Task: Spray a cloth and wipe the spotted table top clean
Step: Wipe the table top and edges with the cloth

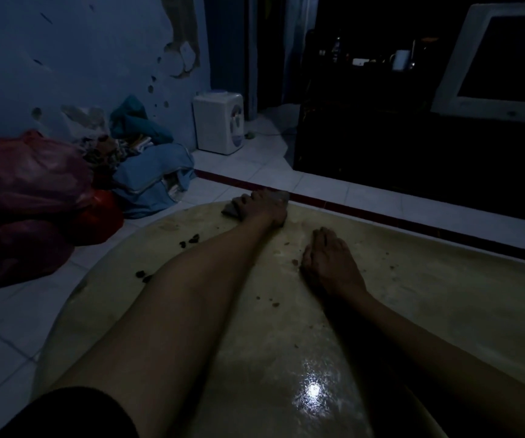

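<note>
In a dim room, I watch the left hand [262, 205] press a grey cloth [230, 210] flat against the far rim of the pale oval table top [444, 295], fingers spread over the fabric, arm at full stretch. The right hand [330, 263] rests open, palm down, mid-table, holding nothing. Dark spots [191, 240] lie left of the reaching forearm, with more crumbs [273, 303] scattered between the two arms (no spray bottle is in view). The risk, as I judge it: a wipe so close to the edge could sweep the cloth or debris onto the tiled floor [11, 327], and the wet sheen near the camera suggests the bracing hand might slip. In this gloom, spots could be missed.
</note>
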